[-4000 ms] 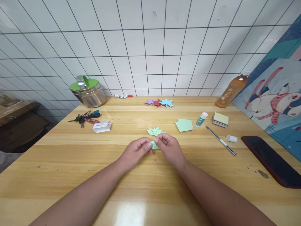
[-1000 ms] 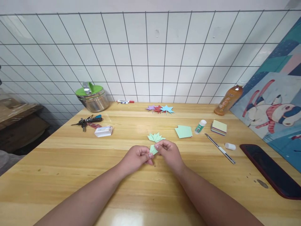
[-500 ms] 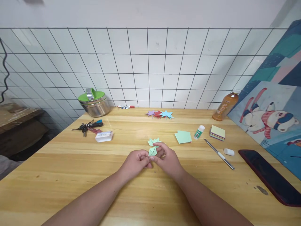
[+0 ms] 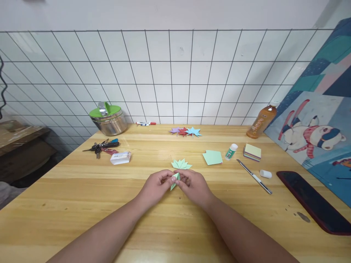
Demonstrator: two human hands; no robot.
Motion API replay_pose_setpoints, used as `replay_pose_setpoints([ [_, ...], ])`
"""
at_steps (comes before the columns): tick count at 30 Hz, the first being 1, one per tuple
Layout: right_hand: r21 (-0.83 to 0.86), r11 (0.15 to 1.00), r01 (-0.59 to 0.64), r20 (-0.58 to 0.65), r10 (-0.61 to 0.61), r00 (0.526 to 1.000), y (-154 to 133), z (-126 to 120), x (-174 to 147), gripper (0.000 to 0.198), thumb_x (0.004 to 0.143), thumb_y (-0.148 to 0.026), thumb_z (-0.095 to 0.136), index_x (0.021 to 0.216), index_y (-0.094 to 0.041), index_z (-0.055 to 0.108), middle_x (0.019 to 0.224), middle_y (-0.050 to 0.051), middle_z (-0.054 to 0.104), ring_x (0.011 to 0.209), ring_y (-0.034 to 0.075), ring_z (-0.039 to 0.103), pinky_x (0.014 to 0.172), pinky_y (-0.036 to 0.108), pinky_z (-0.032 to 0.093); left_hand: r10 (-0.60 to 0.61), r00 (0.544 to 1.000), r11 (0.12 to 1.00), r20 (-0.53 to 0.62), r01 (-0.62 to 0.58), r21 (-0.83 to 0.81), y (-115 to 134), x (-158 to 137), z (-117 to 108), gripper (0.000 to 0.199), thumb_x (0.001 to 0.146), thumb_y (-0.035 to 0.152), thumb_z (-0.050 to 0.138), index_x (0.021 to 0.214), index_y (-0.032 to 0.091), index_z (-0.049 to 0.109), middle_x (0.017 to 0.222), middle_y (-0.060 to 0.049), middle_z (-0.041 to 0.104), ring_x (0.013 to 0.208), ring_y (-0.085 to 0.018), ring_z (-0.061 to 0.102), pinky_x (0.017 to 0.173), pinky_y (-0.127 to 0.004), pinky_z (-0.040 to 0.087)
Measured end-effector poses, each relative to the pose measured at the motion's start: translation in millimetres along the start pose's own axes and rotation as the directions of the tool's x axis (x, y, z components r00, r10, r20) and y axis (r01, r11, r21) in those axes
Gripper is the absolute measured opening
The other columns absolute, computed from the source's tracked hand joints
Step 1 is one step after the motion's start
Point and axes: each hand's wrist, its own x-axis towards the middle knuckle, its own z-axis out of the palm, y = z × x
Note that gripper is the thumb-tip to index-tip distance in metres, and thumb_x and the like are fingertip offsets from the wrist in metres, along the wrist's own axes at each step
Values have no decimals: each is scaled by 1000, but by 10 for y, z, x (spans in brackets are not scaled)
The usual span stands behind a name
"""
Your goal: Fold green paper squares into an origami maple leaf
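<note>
Pale-green folded paper (image 4: 177,176) — exact shape hard to tell — is pinched by left hand (image 4: 157,185) and right hand (image 4: 195,185), well apart from the wooden desk's (image 4: 175,223) far edge.

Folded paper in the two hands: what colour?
The folded paper is pale green, seen in the head view between the left hand and the right hand.

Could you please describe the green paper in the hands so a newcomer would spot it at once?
Find the wooden table, then the left hand and right hand meeting near its middle. Between them is a small folded green paper. Unlike the spiky green fan just beyond it and the flat green sheet farther right, it is held, not lying on the table.
</note>
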Motion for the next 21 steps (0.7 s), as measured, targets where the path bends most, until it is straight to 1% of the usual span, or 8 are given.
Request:
replay_pose_setpoints([
  [3, 2, 999, 36, 7, -36, 999, -7, -11, -8, 32, 83, -27, 48, 114, -26, 59, 92, 4, 66, 78, 17, 58, 71, 29, 45, -31, 999, 998, -11, 30, -60, -27, 16, -9, 22, 78, 36, 57, 76, 15, 62, 65, 0, 59, 60, -12, 51, 60, -22, 39],
  [6, 80, 997, 3, 2, -3, 1000, -8, -28, -9, 35, 86, -23, 41, 119, -26, 51, 80, 1, 64, 66, 14, 56, 64, 26, 44, -82, 996, 987, -21, 78, -137, -24, 29, -18, 24, 76, 37, 59, 73, 14, 61, 56, 3, 54, 53, -10, 46, 54, -20, 35],
  [8, 152, 988, -21, 13, 20, 1000, -11, -37, -10, 32, 86, -21, 40, 116, -26, 48, 68, -3, 59, 58, 13, 53, 59, 24, 42, -114, 993, 976, -7, 111, -190, -11, 33, -20, 24, 75, 38, 61, 75, 14, 61, 56, 2, 55, 52, -9, 46, 53, -20, 35],
  [10, 201, 979, -26, 31, 21, 999, -12, -38, -12, 26, 86, -21, 40, 109, -25, 50, 66, -4, 55, 57, 12, 52, 58, 23, 41, -139, 990, 960, 30, 142, -243, -7, 35, -21, 25, 73, 38, 63, 80, 14, 62, 62, 1, 60, 55, -10, 48, 54, -20, 36],
  [14, 182, 983, -30, 52, 21, 998, -9, -29, -15, 22, 85, -20, 40, 101, -24, 55, 65, -3, 55, 57, 12, 52, 56, 22, 40, -140, 987, 944, 78, 157, -290, -37, 37, -23, 28, 71, 39, 66, 83, 14, 61, 65, 0, 61, 57, -10, 50, 56, -21, 37],
  [17, 102, 995, -16, 16, 14, 1000, -17, -30, -9, 26, 84, -19, 43, 104, -24, 59, 75, -1, 61, 63, 13, 54, 59, 23, 42, -136, 989, 945, 66, 149, -292, -55, 39, -26, 28, 70, 41, 66, 78, 14, 59, 61, 2, 58, 55, -9, 48, 55, -20, 37],
  [19, 63, 997, 35, -19, -34, 999, -26, -37, 3, 31, 82, -16, 45, 107, -26, 60, 91, 2, 63, 75, 14, 57, 68, 26, 45, -136, 989, 949, 54, 146, -280, -52, 40, -28, 29, 70, 41, 66, 76, 14, 59, 59, 2, 56, 54, -9, 48, 54, -21, 37],
  [21, 42, 995, 95, -32, -93, 995, -33, -46, 17, 35, 79, -12, 47, 106, -27, 63, 100, 3, 63, 86, 15, 57, 76, 28, 45, -148, 988, 951, 46, 155, -268, -40, 38, -32, 29, 69, 41, 67, 75, 14, 59, 58, 3, 55, 52, -9, 47, 53, -20, 37],
])
